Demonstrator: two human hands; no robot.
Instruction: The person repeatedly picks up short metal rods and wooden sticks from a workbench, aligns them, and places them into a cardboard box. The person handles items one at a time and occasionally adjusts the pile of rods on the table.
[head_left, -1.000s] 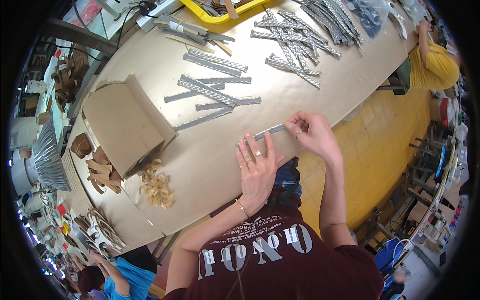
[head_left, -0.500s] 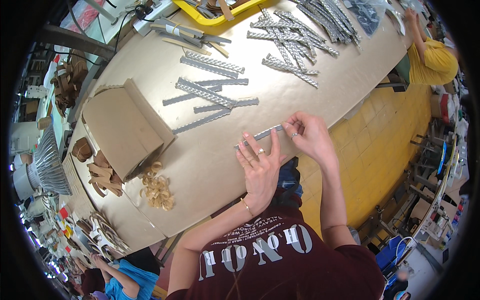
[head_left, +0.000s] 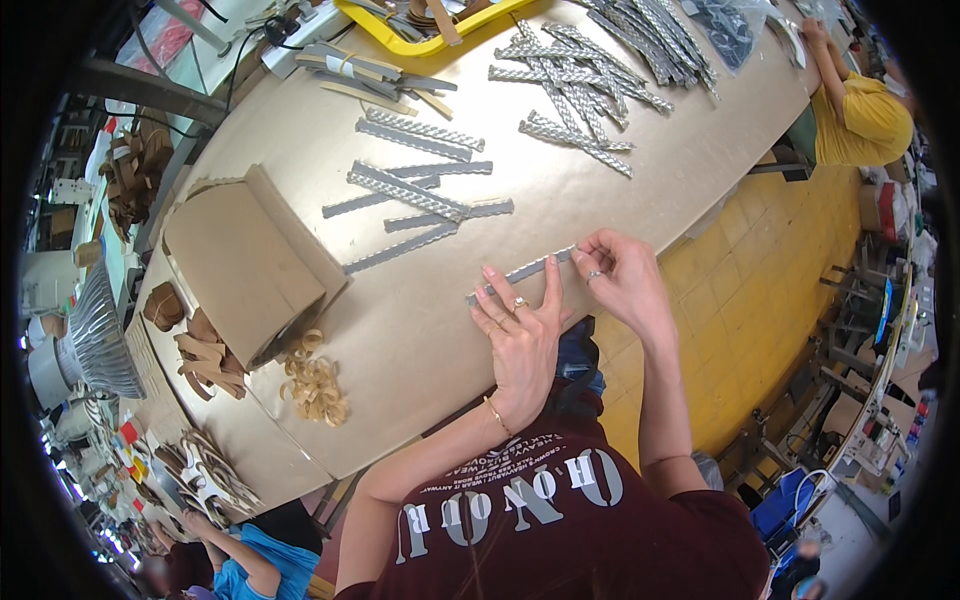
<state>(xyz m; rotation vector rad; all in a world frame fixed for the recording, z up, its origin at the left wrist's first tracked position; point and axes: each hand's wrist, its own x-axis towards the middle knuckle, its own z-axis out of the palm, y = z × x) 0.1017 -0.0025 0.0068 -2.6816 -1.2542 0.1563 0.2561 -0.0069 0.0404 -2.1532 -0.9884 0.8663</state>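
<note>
A narrow strip (head_left: 535, 268), grey on its upper face with a pale braided edge, lies at a slant on the table near its front edge. My left hand (head_left: 526, 335) rests flat over it, fingers spread, with the fingertips pressing it down. At the strip's right end, my right hand (head_left: 630, 285) has thumb and fingers pinched on it; the fingertips partly hide that end. Beyond my hands are several loose strips (head_left: 448, 168), some grey side up and others showing silver braid. Farther back is a pile of silver braided strips (head_left: 575, 75).
An open cardboard box (head_left: 245, 265) lies on its side at the left, beside curled tan trimmings (head_left: 315, 385) and brown pieces (head_left: 208, 358). A yellow tray (head_left: 400, 42) and a bundle of grey and tan strips (head_left: 365, 72) are at the back. A person in yellow (head_left: 865, 120) sits far right.
My right hand has shifted very slightly along the strip's right end. My left hand stays spread on the strip; the whole view has moved a little.
</note>
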